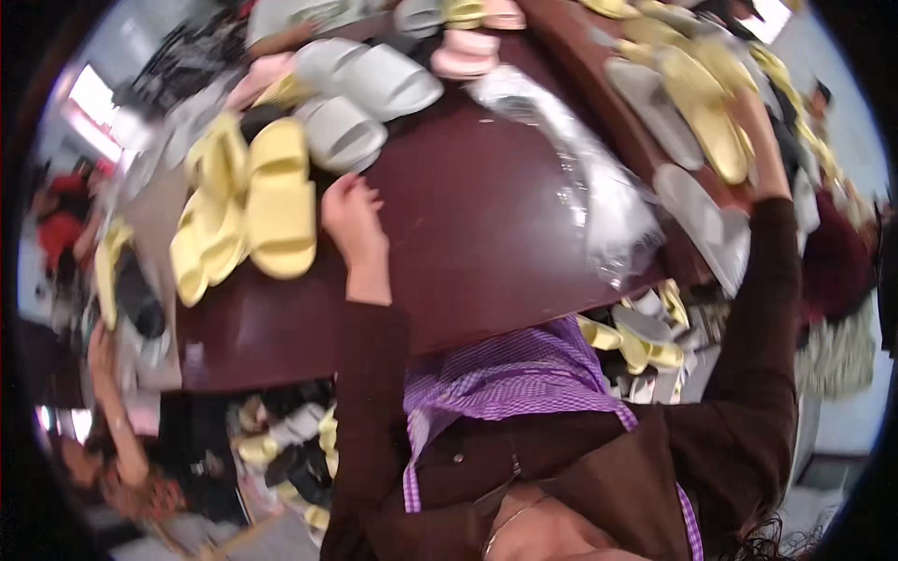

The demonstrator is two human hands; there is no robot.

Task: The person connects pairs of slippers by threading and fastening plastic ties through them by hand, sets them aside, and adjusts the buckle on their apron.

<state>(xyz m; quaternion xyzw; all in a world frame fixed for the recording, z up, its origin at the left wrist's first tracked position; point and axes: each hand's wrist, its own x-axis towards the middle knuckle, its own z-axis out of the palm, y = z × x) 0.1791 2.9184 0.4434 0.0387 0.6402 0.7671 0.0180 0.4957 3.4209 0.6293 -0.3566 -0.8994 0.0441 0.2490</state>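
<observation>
My left hand hovers over the dark red table with its fingers loosely curled, a little apart, and nothing in them. Just beyond it lies a grey slipper, and to its left a pair of yellow slippers. At the far right my right arm is stretched out, and my right hand is at a yellow slipper in a heap. Its fingers are blurred and partly hidden among the slippers, so their grip does not show. Grey slippers lie below that hand.
Crumpled clear plastic bags lie along the right part of the table. More grey slippers and pink slippers sit at the back. Under the table are several slippers. Another person's arm reaches in at the left.
</observation>
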